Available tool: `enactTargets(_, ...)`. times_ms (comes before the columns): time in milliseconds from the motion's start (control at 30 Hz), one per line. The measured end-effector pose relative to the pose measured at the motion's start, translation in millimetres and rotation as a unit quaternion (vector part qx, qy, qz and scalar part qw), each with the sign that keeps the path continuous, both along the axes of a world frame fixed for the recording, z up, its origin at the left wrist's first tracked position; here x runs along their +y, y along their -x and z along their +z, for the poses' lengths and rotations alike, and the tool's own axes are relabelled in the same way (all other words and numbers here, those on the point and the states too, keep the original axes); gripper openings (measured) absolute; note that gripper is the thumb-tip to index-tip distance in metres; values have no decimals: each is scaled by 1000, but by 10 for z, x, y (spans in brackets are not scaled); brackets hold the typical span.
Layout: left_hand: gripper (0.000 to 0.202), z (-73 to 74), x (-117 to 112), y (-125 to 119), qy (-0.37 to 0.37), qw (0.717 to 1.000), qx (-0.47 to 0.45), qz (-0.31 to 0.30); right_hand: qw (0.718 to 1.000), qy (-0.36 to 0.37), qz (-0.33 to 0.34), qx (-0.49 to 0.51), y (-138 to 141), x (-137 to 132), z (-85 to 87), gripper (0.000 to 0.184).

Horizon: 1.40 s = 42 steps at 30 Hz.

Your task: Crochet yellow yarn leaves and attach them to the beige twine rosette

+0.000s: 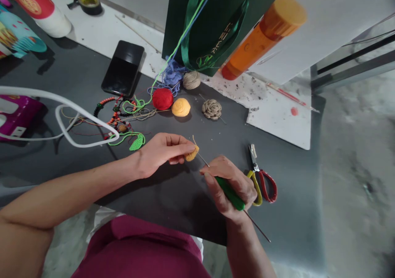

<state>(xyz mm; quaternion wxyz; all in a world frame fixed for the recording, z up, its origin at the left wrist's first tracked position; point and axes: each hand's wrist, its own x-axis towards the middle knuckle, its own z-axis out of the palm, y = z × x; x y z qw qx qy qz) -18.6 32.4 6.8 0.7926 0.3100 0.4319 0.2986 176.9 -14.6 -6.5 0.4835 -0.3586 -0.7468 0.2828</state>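
Observation:
Between the thumb and fingers of my left hand (168, 150) is a small piece of yellow crochet (191, 153), with a short yarn end sticking up from it. My right hand (230, 185) is closed around the green handle of a crochet hook (231, 193). The hook's thin metal shaft points left, and its tip meets the yellow piece. Another metal shaft sticks out from the handle's rear end. Right beside my right hand lie scissors (262, 183) with one yellow and one red handle loop.
Behind my hands sit red (162, 99), yellow (181, 107) and beige (191, 80) yarn balls and a crocheted rosette (211, 109). Farther back are a phone (123, 68), a dark green bag (197, 35) and an orange bottle (262, 37). A white cable (86, 144) loops at left, near a green crocheted leaf (137, 141).

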Motion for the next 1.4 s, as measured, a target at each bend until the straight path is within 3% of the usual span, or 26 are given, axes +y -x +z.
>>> enactTargets(1400,36,52,-5,-1,22,1000,-8,-3,1000,-12,-4,-1,14,2,-3,20)
